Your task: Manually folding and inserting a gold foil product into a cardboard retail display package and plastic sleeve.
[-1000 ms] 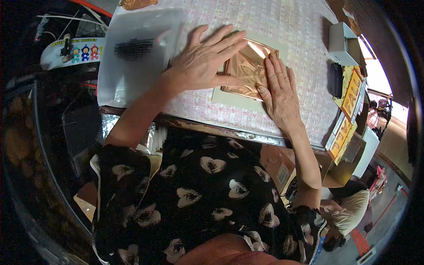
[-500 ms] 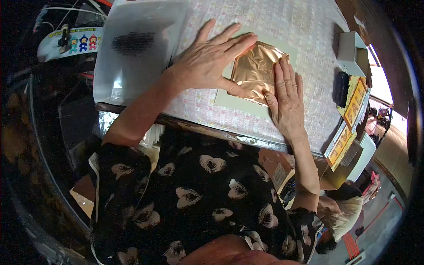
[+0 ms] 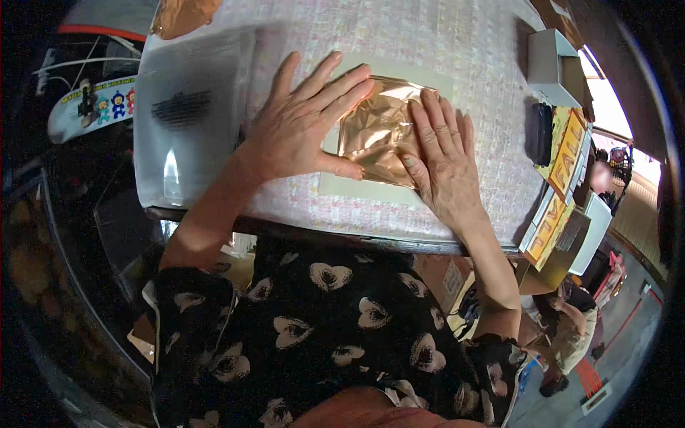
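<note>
Now, in the head view, the copper-coloured foil point(image 3: 378, 135) lies on a pale card point(image 3: 371, 191) near the middle of the desk point(image 3: 499, 157), between the two hands. The left hand point(image 3: 300, 121) is open and spread flat, its index fingertip at the foil's upper left corner and its thumb by the lower left one; that thumb reaches less far over the foil than half a second ago. The right hand point(image 3: 442, 164) is open too, palm down along the foil's right side, with its fingers a little more fanned out than before and its thumb resting on the foil. Neither hand grips anything. The foil's shine and creases have also shifted, though it looks crinkled across the middle, so I judge the smoothing unfinished. The whole desk sits differently in the picture, which I put down to the head moving; a second copper-coloured piece point(image 3: 182, 18) shows again at the upper edge, above the clear plastic sheet point(image 3: 193, 135) on the left. The foil keeps its place on the card, so the change seems small: a shift of the hands.
</note>
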`<action>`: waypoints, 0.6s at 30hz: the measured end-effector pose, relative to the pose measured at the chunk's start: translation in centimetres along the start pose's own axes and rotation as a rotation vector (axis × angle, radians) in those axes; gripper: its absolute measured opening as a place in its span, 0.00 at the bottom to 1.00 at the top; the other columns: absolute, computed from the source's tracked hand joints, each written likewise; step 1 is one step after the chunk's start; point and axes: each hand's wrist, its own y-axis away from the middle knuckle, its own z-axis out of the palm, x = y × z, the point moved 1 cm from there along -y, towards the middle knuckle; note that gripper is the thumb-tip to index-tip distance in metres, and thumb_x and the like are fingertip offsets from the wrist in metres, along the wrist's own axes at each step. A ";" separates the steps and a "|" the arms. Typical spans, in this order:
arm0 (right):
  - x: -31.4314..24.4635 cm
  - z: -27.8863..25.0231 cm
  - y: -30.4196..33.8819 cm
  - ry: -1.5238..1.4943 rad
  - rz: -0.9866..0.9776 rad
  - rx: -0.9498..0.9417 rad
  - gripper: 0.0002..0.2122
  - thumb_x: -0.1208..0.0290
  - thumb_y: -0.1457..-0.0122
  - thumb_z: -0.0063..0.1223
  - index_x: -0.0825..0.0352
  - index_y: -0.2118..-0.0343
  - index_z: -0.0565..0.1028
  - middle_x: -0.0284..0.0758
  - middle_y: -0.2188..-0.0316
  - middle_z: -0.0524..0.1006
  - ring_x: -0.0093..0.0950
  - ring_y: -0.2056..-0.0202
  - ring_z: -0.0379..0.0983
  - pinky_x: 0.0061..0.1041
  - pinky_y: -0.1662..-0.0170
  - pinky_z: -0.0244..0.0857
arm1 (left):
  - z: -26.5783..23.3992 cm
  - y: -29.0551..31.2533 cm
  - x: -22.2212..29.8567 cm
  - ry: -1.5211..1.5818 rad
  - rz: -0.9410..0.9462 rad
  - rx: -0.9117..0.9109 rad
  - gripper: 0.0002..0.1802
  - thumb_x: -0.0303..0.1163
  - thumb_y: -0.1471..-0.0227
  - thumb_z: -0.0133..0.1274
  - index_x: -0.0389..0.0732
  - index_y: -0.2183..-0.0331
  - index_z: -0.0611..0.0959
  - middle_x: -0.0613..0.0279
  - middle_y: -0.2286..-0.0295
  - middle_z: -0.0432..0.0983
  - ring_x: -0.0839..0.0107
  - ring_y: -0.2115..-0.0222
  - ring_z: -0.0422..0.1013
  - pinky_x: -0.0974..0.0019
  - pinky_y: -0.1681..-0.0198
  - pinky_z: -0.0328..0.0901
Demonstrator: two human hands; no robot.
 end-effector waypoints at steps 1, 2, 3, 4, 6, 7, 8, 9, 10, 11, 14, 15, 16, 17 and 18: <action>0.3 0.0 -0.3 0.004 -0.017 -0.015 0.33 0.50 0.32 0.44 0.62 0.28 0.55 0.39 0.27 0.52 0.40 0.27 0.46 0.50 0.28 0.37 | -0.1 -0.1 0.0 0.000 0.001 -0.002 0.67 0.77 0.68 0.61 0.45 0.34 0.66 0.64 0.33 0.57 0.58 0.30 0.48 0.34 0.31 0.35; 0.5 0.0 -0.3 0.002 -0.016 -0.015 0.33 0.50 0.32 0.44 0.62 0.28 0.55 0.39 0.27 0.52 0.40 0.27 0.46 0.50 0.28 0.37 | -0.2 -0.2 0.1 0.003 -0.001 -0.005 0.66 0.77 0.68 0.61 0.45 0.34 0.67 0.64 0.33 0.57 0.58 0.31 0.49 0.34 0.31 0.36; 0.8 0.1 -0.4 0.023 -0.018 -0.022 0.33 0.50 0.32 0.45 0.61 0.28 0.55 0.38 0.27 0.51 0.40 0.27 0.45 0.50 0.28 0.36 | -0.3 -0.3 0.1 0.007 -0.003 -0.010 0.66 0.76 0.67 0.61 0.45 0.35 0.67 0.64 0.33 0.57 0.57 0.31 0.49 0.33 0.31 0.36; 0.8 0.2 -0.2 0.042 -0.020 -0.033 0.33 0.50 0.32 0.45 0.60 0.28 0.55 0.37 0.27 0.51 0.40 0.27 0.45 0.50 0.27 0.35 | -0.4 -0.4 0.1 0.011 -0.005 -0.015 0.66 0.76 0.67 0.61 0.45 0.35 0.67 0.64 0.33 0.57 0.57 0.31 0.49 0.33 0.31 0.36; 1.1 0.3 -0.2 0.063 -0.016 -0.035 0.33 0.50 0.32 0.45 0.60 0.28 0.55 0.36 0.27 0.51 0.40 0.27 0.45 0.50 0.27 0.35 | -0.4 -0.6 0.0 -0.019 0.003 -0.012 0.66 0.77 0.68 0.61 0.46 0.35 0.68 0.66 0.33 0.57 0.57 0.31 0.50 0.33 0.31 0.38; 1.1 0.3 -0.2 0.087 -0.014 -0.031 0.33 0.49 0.32 0.45 0.59 0.28 0.55 0.36 0.27 0.51 0.39 0.27 0.45 0.50 0.27 0.35 | -0.3 -0.6 -0.1 -0.016 0.003 -0.019 0.66 0.77 0.68 0.61 0.46 0.35 0.68 0.66 0.33 0.57 0.57 0.31 0.50 0.33 0.31 0.38; 1.1 0.3 -0.2 0.082 -0.010 -0.034 0.33 0.49 0.32 0.45 0.59 0.28 0.55 0.36 0.27 0.51 0.39 0.27 0.45 0.50 0.27 0.35 | -0.3 -0.6 -0.1 -0.032 0.006 -0.009 0.66 0.77 0.68 0.61 0.46 0.35 0.67 0.66 0.33 0.57 0.56 0.31 0.50 0.33 0.32 0.38; 1.1 0.2 -0.3 0.081 -0.015 -0.017 0.33 0.49 0.32 0.45 0.58 0.28 0.55 0.35 0.27 0.51 0.39 0.27 0.45 0.50 0.27 0.34 | -0.3 -0.6 -0.2 -0.049 0.011 0.003 0.66 0.77 0.68 0.61 0.46 0.34 0.67 0.67 0.33 0.57 0.56 0.31 0.50 0.33 0.32 0.38; 1.1 0.3 -0.5 0.082 -0.021 0.002 0.34 0.49 0.32 0.45 0.58 0.28 0.54 0.35 0.27 0.51 0.39 0.27 0.45 0.51 0.27 0.34 | -0.2 -0.6 -0.2 -0.050 0.012 -0.001 0.66 0.77 0.68 0.61 0.46 0.34 0.67 0.67 0.33 0.57 0.56 0.31 0.50 0.33 0.32 0.38; 1.3 0.5 -0.5 0.082 -0.027 0.017 0.34 0.49 0.33 0.46 0.57 0.28 0.55 0.34 0.27 0.52 0.38 0.27 0.45 0.50 0.27 0.34 | -0.2 -0.5 -0.1 -0.062 0.007 0.010 0.65 0.76 0.68 0.61 0.47 0.34 0.67 0.67 0.33 0.57 0.56 0.31 0.49 0.33 0.32 0.39; 1.3 0.9 -0.1 0.081 -0.028 0.038 0.33 0.49 0.33 0.46 0.56 0.28 0.55 0.33 0.26 0.51 0.37 0.27 0.45 0.50 0.27 0.35 | 0.2 -0.3 0.0 -0.072 0.003 0.026 0.66 0.76 0.68 0.62 0.46 0.34 0.67 0.67 0.33 0.57 0.55 0.30 0.48 0.32 0.32 0.38; 1.3 1.0 0.0 0.084 -0.026 0.046 0.33 0.49 0.33 0.46 0.56 0.28 0.55 0.33 0.26 0.51 0.37 0.27 0.45 0.50 0.27 0.35 | 0.1 -0.3 0.1 -0.066 -0.001 0.028 0.66 0.76 0.68 0.62 0.46 0.34 0.67 0.66 0.33 0.57 0.55 0.30 0.47 0.32 0.32 0.38; 1.4 1.1 0.1 0.092 -0.030 0.051 0.33 0.49 0.32 0.45 0.55 0.28 0.55 0.32 0.26 0.51 0.37 0.27 0.45 0.50 0.27 0.35 | -0.1 -0.3 0.3 -0.071 0.005 0.031 0.66 0.76 0.68 0.62 0.46 0.34 0.67 0.66 0.33 0.57 0.55 0.30 0.47 0.32 0.32 0.38; 1.4 1.3 0.2 0.101 -0.034 0.055 0.33 0.49 0.32 0.45 0.55 0.28 0.55 0.32 0.27 0.51 0.37 0.27 0.45 0.50 0.27 0.35 | -0.5 -0.3 0.6 -0.108 0.005 0.006 0.65 0.75 0.65 0.62 0.45 0.34 0.67 0.65 0.32 0.56 0.55 0.30 0.46 0.32 0.31 0.37; 1.4 1.5 0.5 0.103 -0.030 0.063 0.33 0.49 0.32 0.45 0.55 0.28 0.55 0.32 0.27 0.51 0.37 0.27 0.45 0.50 0.27 0.35 | -0.9 -0.4 0.9 -0.145 0.004 -0.020 0.64 0.74 0.63 0.61 0.44 0.34 0.66 0.64 0.32 0.56 0.55 0.30 0.46 0.32 0.31 0.37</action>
